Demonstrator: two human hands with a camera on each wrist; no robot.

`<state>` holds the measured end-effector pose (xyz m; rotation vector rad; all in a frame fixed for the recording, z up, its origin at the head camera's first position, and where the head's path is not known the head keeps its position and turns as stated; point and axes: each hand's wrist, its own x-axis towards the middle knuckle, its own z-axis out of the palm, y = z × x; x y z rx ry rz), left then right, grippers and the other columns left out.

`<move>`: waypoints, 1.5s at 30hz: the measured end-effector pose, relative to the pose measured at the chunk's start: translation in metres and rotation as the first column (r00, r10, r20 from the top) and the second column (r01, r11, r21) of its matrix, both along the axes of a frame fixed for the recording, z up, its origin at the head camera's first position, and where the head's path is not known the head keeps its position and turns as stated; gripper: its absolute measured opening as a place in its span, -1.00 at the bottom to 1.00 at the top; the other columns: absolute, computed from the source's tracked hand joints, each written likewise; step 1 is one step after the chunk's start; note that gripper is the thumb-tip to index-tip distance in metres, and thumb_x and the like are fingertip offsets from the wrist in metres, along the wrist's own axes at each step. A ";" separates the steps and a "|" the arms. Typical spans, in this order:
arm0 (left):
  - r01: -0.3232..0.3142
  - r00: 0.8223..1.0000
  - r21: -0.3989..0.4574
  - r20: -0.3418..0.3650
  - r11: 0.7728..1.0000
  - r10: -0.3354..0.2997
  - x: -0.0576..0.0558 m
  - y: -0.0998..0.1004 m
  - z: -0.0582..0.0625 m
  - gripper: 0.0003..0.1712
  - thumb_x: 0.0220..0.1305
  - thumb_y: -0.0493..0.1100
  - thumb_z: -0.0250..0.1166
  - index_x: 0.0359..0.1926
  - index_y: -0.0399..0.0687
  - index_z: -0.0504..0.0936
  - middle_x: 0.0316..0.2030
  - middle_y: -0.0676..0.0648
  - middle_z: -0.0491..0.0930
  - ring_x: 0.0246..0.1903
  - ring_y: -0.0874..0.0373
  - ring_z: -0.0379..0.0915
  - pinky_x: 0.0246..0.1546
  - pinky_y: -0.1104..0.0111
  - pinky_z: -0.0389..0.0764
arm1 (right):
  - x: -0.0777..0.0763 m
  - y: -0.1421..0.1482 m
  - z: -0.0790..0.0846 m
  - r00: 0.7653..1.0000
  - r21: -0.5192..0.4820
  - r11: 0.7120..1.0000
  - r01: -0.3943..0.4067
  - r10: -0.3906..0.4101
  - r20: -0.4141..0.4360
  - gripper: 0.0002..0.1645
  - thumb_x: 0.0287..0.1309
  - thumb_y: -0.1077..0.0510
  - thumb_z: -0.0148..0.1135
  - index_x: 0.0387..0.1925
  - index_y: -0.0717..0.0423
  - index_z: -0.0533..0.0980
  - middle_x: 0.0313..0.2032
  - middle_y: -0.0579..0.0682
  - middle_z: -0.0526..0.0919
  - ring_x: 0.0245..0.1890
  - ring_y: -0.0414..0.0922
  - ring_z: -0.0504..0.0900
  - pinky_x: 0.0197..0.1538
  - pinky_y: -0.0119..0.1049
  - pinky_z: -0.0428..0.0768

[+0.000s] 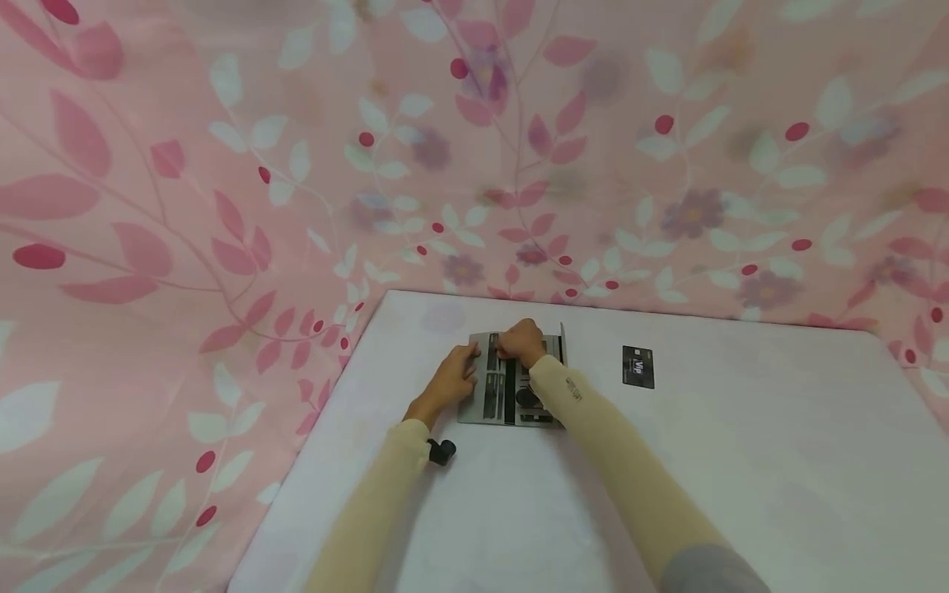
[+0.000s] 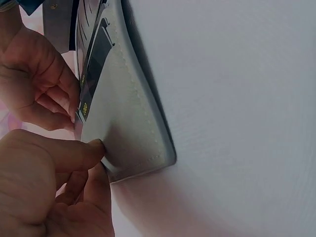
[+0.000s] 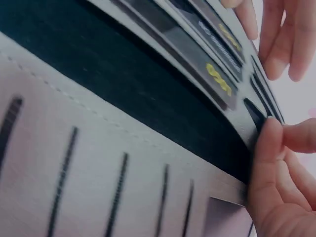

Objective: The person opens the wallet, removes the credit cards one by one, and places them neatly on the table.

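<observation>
A grey wallet point(image 1: 472, 409) lies spread out on the white table, with dark cards point(image 2: 100, 61) in its slots. Yellow lettering shows on some cards point(image 3: 217, 79) in the right wrist view. My left hand point(image 1: 452, 375) pinches the wallet's left edge, thumb on top and fingers underneath, as the left wrist view shows. My right hand point(image 1: 523, 342) is at the wallet's upper edge, beside the card slots. In the right wrist view its thumb and finger pinch that edge near a dark slot; whether a card is between them is hidden.
A black card marked Vip point(image 1: 638, 367) lies on the table point(image 1: 741, 445), right of the wallet. A pink floral cloth point(image 1: 460, 165) hangs behind and left of the table. A black wrist camera point(image 1: 442, 451) juts out from the left wrist.
</observation>
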<state>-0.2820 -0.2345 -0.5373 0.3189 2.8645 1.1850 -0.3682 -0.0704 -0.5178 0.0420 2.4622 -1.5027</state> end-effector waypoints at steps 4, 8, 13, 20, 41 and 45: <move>0.003 1.000 -0.019 -0.005 1.000 -0.003 -0.001 0.000 -0.002 -0.21 0.23 -0.51 0.16 0.46 -0.34 0.09 0.22 -0.22 0.35 0.25 0.00 0.27 0.24 0.23 0.40 | 0.004 0.003 -0.003 0.998 -0.023 0.999 0.029 -0.030 -0.047 -0.83 -0.02 0.22 0.36 -0.64 0.18 0.71 -0.74 -0.03 0.63 -0.65 -0.12 0.66 -0.30 -0.23 0.66; -0.010 1.000 -0.005 0.018 1.000 0.010 -0.002 0.002 -0.006 -0.19 0.21 -0.52 0.18 0.46 -0.34 0.10 0.22 -0.23 0.36 0.27 0.00 0.26 0.27 0.25 0.37 | 0.004 0.014 -0.009 0.997 -0.038 0.999 0.037 -0.039 -0.062 -0.85 -0.04 0.18 0.43 -0.56 0.21 0.73 -0.72 -0.03 0.65 -0.64 -0.11 0.67 -0.28 -0.19 0.68; -0.033 0.998 0.023 0.055 0.999 0.031 -0.002 0.002 -0.003 -0.18 0.19 -0.53 0.19 0.46 -0.31 0.11 0.23 -0.20 0.36 0.26 0.02 0.26 0.28 0.28 0.35 | -0.003 0.029 -0.005 1.000 -0.068 0.998 -0.003 0.003 0.008 -0.80 0.02 0.21 0.39 -0.38 0.33 0.71 -0.64 0.04 0.68 -0.64 -0.14 0.66 -0.31 -0.18 0.71; -0.036 0.998 0.062 0.059 0.997 0.032 -0.005 0.002 0.001 -0.17 0.15 -0.56 0.16 0.45 -0.34 0.11 0.22 -0.22 0.35 0.24 0.00 0.27 0.26 0.24 0.37 | -0.006 0.029 -0.001 0.995 -0.173 0.984 0.030 -0.013 0.099 -0.78 0.02 0.33 0.38 -0.27 0.42 0.66 -0.42 0.21 0.71 -0.65 -0.17 0.66 -0.46 -0.30 0.69; -0.028 0.999 -0.013 0.029 1.000 0.028 0.000 0.004 0.006 -0.24 0.19 -0.52 0.17 0.42 -0.35 0.18 0.21 -0.22 0.37 0.22 -0.01 0.29 0.31 0.16 0.32 | -0.008 0.092 0.039 0.997 -0.250 0.967 -0.049 0.060 0.038 -0.72 0.12 0.29 0.31 -0.16 0.43 0.64 -0.28 0.19 0.69 -0.48 -0.15 0.69 -0.26 -0.28 0.71; -0.023 0.999 -0.045 0.027 0.999 0.025 -0.001 0.003 0.004 -0.24 0.18 -0.51 0.20 0.41 -0.33 0.20 0.20 -0.19 0.39 0.23 0.00 0.29 0.30 0.20 0.33 | -0.014 0.129 0.041 0.999 -0.259 0.966 -0.005 0.018 0.047 -0.69 0.16 0.30 0.29 -0.12 0.49 0.59 -0.28 0.17 0.63 -0.46 -0.15 0.64 -0.25 -0.31 0.70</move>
